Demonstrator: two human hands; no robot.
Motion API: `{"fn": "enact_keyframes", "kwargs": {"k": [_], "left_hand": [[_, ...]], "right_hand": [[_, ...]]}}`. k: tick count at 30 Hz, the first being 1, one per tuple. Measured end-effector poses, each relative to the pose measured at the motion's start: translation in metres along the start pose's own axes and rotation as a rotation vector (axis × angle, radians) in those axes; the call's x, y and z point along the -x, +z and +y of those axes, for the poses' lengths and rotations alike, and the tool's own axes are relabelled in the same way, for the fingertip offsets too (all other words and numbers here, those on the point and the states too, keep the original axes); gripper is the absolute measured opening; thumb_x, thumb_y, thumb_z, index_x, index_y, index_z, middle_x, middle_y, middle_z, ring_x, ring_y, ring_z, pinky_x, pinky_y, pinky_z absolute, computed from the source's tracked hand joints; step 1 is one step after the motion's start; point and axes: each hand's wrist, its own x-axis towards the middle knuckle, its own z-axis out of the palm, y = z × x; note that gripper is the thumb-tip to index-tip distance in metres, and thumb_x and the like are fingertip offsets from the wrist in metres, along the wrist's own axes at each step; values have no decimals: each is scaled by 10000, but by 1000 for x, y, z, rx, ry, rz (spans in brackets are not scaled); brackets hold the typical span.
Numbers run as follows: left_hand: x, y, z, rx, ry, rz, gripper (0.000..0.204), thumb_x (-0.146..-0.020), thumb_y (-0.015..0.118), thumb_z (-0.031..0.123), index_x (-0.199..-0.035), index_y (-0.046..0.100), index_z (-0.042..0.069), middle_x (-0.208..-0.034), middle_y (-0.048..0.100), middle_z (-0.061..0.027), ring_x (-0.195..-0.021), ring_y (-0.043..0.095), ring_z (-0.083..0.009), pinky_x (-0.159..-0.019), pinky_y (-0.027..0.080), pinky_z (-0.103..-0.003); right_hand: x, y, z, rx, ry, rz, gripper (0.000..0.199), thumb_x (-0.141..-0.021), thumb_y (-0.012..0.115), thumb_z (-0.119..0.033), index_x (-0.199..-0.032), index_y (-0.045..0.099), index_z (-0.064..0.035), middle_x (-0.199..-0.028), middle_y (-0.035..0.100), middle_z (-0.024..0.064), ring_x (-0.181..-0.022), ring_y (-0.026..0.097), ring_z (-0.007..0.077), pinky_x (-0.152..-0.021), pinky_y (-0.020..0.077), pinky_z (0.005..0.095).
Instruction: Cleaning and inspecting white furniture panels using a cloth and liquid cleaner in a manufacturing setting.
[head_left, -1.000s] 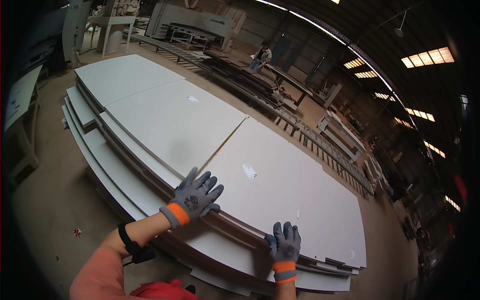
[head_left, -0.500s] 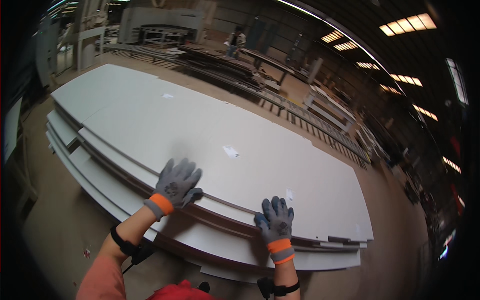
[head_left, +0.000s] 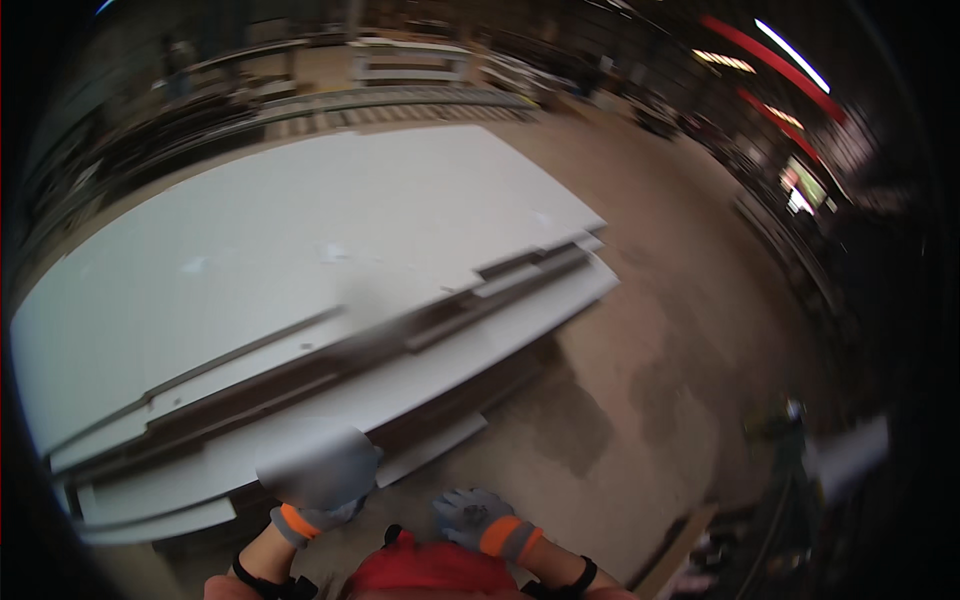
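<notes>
A tall stack of large white panels [head_left: 300,210] with dark edges fills the left and middle of the view, its layers unevenly offset. My left hand [head_left: 325,485], in a grey glove with an orange cuff, is over the near lower edge of the stack. Motion smears its fingers, and whether it touches a panel does not show. My right hand [head_left: 472,515], gloved alike, is in front of my red clothing, apart from the stack. Its fingers point left, loosely extended, with nothing visible in them.
Brown concrete floor [head_left: 650,330] with dark patches lies right of the stack. Behind the stack runs a roller conveyor [head_left: 400,100], with dark stacked material [head_left: 160,130] at the far left. Blurred clutter and a pale sheet [head_left: 848,455] are at the lower right.
My view has swung right, so the stack appears farther left. Both hands have left the top panel's near edge and come back toward my body; the right one is now off the stack.
</notes>
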Motion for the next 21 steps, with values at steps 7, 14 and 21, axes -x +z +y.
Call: {"fn": "enact_keyframes", "kwargs": {"k": [7,14,21], "left_hand": [[-43,135,59,355,46,-229,194,-825,596,62,-1014,622,28,-806,637,-106,-682,617,-308,-636,515,-377],[-115,285,156,350,389,-804,167,-867,566,148,-1010,595,68,-1033,638,-108,-874,601,-333,-734,500,-395],[-81,559,26,413,-179,-1206,280,-908,476,262,-1029,632,63,-984,670,-164,-824,675,-265,-792,522,-364]], "right_hand": [[165,52,29,-43,532,-156,354,-905,519,-398,-1108,557,-110,-1065,636,124,-1037,611,304,-911,452,431],[305,72,62,-336,880,-124,435,-916,472,-428,-1209,544,-114,-1176,618,142,-1107,574,331,-910,462,467],[411,45,115,-296,1079,130,465,-945,428,-420,-1283,516,-113,-1191,599,128,-1087,582,321,-931,446,426]]}}
